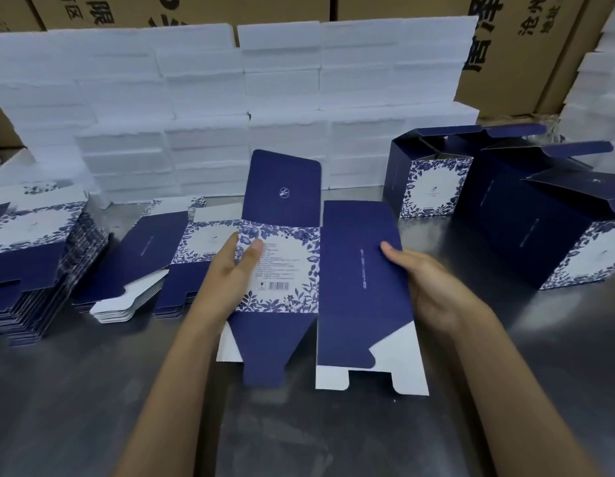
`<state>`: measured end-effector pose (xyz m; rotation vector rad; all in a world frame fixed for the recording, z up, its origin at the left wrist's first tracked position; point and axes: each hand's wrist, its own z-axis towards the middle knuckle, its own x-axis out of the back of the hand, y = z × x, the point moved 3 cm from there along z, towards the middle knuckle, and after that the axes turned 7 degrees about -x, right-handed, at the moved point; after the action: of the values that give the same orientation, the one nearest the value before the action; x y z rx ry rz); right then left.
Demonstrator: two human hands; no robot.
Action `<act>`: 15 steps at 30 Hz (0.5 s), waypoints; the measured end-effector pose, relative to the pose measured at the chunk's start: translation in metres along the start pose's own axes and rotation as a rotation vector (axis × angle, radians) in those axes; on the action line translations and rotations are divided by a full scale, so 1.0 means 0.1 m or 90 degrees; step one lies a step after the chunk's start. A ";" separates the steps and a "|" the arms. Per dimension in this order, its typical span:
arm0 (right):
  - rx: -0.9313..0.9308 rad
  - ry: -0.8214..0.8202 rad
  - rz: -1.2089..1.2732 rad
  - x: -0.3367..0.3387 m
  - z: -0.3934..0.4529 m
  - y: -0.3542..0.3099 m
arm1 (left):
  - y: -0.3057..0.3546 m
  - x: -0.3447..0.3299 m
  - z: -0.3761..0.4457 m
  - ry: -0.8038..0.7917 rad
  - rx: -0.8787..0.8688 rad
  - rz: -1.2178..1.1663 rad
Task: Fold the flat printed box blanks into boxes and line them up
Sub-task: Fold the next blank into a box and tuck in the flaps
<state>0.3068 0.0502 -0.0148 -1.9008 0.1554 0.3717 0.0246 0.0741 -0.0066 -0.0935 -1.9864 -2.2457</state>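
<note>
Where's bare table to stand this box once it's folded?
Bare metal lies in front of the folded boxes, right of the right hand, and along the table's near edge. The left is crowded with blank stacks; foam blocks wall the back.

Packing workshop: stacked foam blocks [203,108], shipping cartons [526,53], box blanks [30,256] on steel bench [92,390].

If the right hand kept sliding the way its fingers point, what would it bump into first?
The right hand points up-left across the box blank it holds. Past that, probably the raised blue flap, though depth is unclear.
</note>
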 end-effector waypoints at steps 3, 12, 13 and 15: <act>0.041 0.052 -0.003 0.00 0.03 0.00 | 0.02 -0.03 -0.03 -0.014 0.029 -0.047; 0.012 -0.080 -0.065 0.09 -0.14 -0.06 | 0.03 -0.11 0.02 0.183 -0.075 -0.021; 0.021 -0.063 -0.069 0.11 -0.16 -0.08 | 0.04 -0.13 0.01 0.176 -0.071 -0.032; 0.037 -0.010 -0.051 0.15 -0.18 -0.13 | 0.07 -0.21 -0.01 0.091 -0.101 -0.063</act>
<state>0.3276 0.0393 -0.0027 -1.8399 0.0785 0.3247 0.0463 0.0740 -0.0024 0.1484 -1.7779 -2.3940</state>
